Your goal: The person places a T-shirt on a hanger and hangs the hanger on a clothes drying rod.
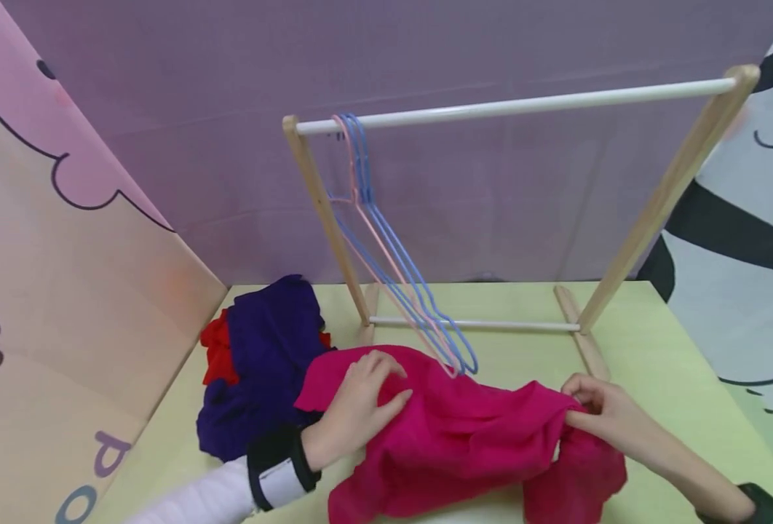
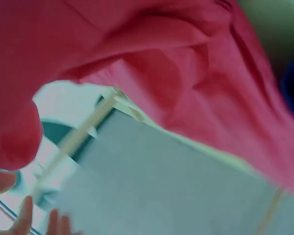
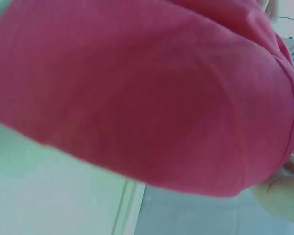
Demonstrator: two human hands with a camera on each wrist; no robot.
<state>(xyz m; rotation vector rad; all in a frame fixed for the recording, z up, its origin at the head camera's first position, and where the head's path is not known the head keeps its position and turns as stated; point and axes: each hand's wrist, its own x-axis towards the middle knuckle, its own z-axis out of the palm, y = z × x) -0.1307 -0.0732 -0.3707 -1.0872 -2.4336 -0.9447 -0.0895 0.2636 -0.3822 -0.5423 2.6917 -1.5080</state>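
Observation:
A bright pink garment (image 1: pixel 465 437) lies bunched across the front of the table, partly lifted on its right side. My right hand (image 1: pixel 599 411) pinches its upper right edge between thumb and fingers, and a fold hangs down below that grip. Over the garment's left part, my left hand (image 1: pixel 363 397) has its fingers spread and loosely bent, holding nothing. In the left wrist view, those fingers (image 2: pixel 22 220) show apart from the pink cloth. The same garment (image 3: pixel 152 98) fills most of the right wrist view, with the right hand (image 3: pixel 289 181) at its edge.
A rack with wooden posts (image 1: pixel 668 200) and a white top rail (image 1: pixel 517 109) stands behind the garment. Several pink and blue hangers (image 1: pixel 363 167) hang at its left end, their lower tips close over the cloth. Dark blue clothing (image 1: pixel 268 356) lies over red clothing (image 1: pixel 219 349) at left.

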